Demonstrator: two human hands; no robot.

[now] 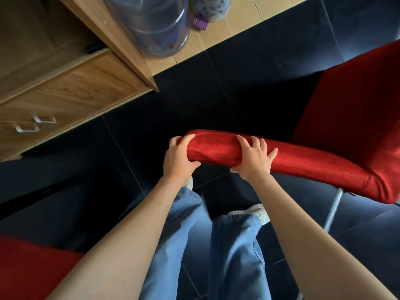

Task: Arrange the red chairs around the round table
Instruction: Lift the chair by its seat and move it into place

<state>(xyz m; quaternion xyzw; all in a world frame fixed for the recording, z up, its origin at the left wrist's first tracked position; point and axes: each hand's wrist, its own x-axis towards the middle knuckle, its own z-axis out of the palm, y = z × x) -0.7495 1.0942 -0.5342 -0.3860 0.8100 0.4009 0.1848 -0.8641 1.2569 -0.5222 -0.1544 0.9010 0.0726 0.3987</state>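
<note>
Both hands [179,155] [253,158] grip red chair [303,161] backrest; wooden cabinet [71,92], water jug [158,24] ahead-left.

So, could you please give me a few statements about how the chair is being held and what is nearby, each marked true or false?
1. Both hands grip the top of the red chair's backrest. True: left hand, right hand.
2. The round table stands beside the chair. False: no table is in view.
3. A clear water jug sits by the wooden cabinet. True.
4. The floor under the chair is light carpet. False: it is dark tile.
5. The person wears blue trousers. True.
</note>
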